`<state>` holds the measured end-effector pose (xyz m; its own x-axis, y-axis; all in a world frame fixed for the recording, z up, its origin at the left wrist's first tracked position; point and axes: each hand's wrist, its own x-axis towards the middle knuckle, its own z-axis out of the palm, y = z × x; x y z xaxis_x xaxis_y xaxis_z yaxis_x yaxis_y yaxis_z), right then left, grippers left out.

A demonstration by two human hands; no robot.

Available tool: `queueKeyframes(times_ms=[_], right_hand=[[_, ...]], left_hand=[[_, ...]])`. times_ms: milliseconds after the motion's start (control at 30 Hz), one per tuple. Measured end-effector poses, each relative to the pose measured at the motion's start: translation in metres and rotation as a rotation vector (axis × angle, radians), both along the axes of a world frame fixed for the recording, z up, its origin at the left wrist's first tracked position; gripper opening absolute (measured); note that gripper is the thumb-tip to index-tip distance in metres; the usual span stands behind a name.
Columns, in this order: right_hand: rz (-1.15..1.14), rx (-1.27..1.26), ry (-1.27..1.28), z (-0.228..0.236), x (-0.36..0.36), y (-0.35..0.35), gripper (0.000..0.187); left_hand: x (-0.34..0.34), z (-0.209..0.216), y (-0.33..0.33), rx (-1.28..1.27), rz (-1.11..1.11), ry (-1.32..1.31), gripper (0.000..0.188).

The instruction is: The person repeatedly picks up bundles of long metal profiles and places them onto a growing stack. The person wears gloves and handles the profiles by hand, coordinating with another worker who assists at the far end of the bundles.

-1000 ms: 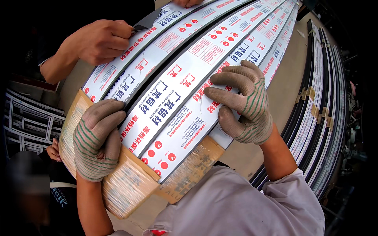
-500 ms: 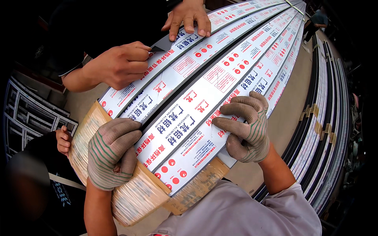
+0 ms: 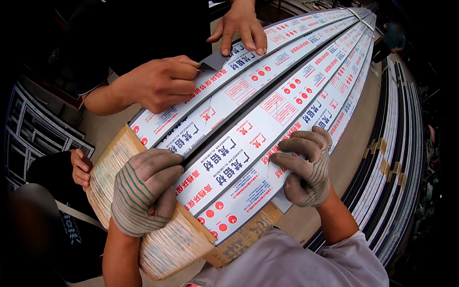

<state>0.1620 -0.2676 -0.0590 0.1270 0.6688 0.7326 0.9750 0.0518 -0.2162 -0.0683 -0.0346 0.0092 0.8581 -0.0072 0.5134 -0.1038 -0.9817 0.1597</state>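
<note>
Profiles (image 3: 239, 158) in white printed film lie side by side under the person's hands, their long axis running from the lower left, close to the body, away to the upper right. A tan wrapping (image 3: 177, 248) encloses the near end. The gloved left hand (image 3: 148, 191) is nearer that end: its fingers bend over the wrapping's edge, tips beside the dark gap (image 3: 229, 120) between profiles; whether its grip closes on anything cannot be told. Farther along, on the right-hand side, the gloved right hand (image 3: 308, 167) has a loosely open grip, fingers curved and apart over the film, thumb near the outer edge.

Across the profiles, a bare hand (image 3: 162, 85) holds a dark pointed piece (image 3: 216, 61) at the far-left edge; another bare hand (image 3: 241, 31) presses just beyond it. A third hand (image 3: 80, 167) is beside the wrapping's left side. Bundled lengths (image 3: 382, 191) lie at the right.
</note>
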Motion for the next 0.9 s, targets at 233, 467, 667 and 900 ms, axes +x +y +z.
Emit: queueKeyframes(times_ms=[233, 467, 667, 900], right_hand=[[0.000, -0.002, -0.015, -0.0004, 0.0009, 0.0000, 0.043], [0.004, 0.009, -0.024, -0.0027, 0.0023, -0.0001, 0.041], [0.002, 0.013, -0.017, -0.0022, 0.0009, 0.0002, 0.044], [-0.003, 0.002, -0.031, -0.0049, 0.0021, -0.0009, 0.041]], left_hand=[[0.0001, 0.0006, -0.0007, 0.005, 0.002, -0.008, 0.032], [-0.0002, 0.0003, -0.0005, -0.017, -0.002, -0.016, 0.031], [-0.0004, 0.0003, -0.0010, -0.022, 0.000, -0.025, 0.029], [-0.0009, 0.0000, -0.0003, -0.022, -0.002, -0.028, 0.030]])
